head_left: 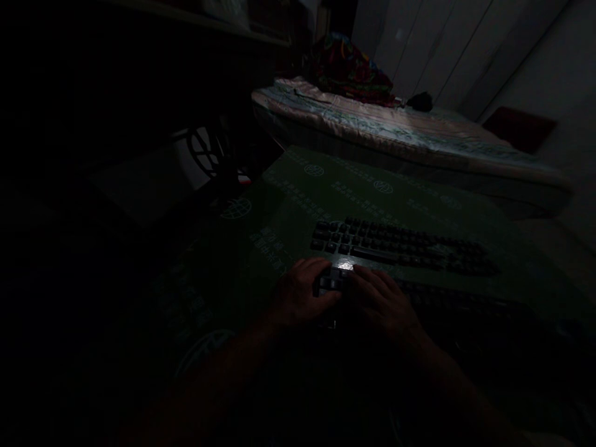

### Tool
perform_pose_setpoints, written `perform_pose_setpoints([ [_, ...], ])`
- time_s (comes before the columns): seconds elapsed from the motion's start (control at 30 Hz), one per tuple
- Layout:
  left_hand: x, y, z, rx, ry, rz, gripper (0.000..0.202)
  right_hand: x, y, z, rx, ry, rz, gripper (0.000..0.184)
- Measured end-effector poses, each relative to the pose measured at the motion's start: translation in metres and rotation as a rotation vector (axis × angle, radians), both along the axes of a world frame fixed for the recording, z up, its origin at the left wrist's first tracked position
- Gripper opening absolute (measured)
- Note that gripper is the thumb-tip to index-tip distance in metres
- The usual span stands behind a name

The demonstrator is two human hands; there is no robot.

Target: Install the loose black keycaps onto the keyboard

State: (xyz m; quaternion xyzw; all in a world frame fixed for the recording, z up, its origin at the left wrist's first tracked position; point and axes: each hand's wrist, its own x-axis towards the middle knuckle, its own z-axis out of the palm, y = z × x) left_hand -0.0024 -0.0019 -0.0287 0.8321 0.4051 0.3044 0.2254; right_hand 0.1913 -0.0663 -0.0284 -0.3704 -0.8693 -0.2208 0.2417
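Observation:
The view is very dark. A black keyboard (465,299) lies across the green tabletop, its left end between my hands. My left hand (305,290) curls around that left end, fingers on the far side and thumb on the near side. On the keyboard just to the right rests my right hand (384,301), fingers close together and bent down; what is under its fingertips is hidden. A few keys (330,283) show between the hands. Beyond them, black keycaps (375,254) lie in rows on the green surface, a long space-bar cap among them.
The green tabletop (279,211) carries pale printed writing and globe marks. Behind it stands a bed (372,127) with a patterned sheet and a heaped red floral blanket (349,71). A dark spoked wheel (205,152) is at the left, under a dark table.

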Motion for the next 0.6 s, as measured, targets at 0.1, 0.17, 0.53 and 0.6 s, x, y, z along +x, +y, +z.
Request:
perform_pose_setpoints([
  [0.1,0.0004,0.0001,0.0009,0.001,0.0,0.008,0.043,-0.0017,-0.0003,0.0,0.013,0.012,-0.005,0.031],
  [0.17,0.0006,0.0004,0.0007,0.0,0.002,0.008,0.042,-0.0028,-0.0004,-0.0001,0.016,0.018,-0.019,0.031],
  [0.53,0.0003,0.0006,0.0019,-0.011,0.001,-0.006,0.04,-0.0025,0.0031,-0.003,0.053,0.017,0.006,0.03],
  [0.6,0.0005,0.0007,0.0023,-0.015,0.002,-0.004,0.041,-0.0021,0.0029,-0.0029,0.058,0.012,0.01,0.03],
])
